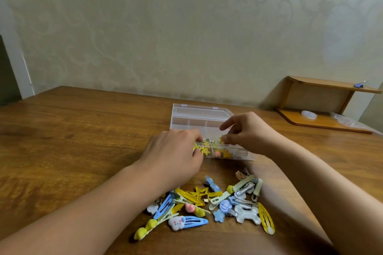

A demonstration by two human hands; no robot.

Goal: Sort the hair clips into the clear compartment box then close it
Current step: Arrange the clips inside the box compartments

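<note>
A clear compartment box (pixel 240 154) stands open on the wooden table, its lid (pixel 199 109) tipped back. Several yellow clips (pixel 207 151) lie in its near left compartment. My left hand (pixel 174 155) rests at the box's near left corner, fingers curled over the rim; what they hold is hidden. Over the near compartments my right hand (pixel 246 132) pinches a small yellow clip (pixel 222 138). A heap of blue, yellow, white and pale green hair clips (pixel 207 205) lies in front of the box, between my forearms.
A small wooden shelf (pixel 323 105) stands at the back right against the wall, with a blue clip (pixel 359 84) on top and clear plastic items below. The table's left half is bare wood. The wall runs close behind the box.
</note>
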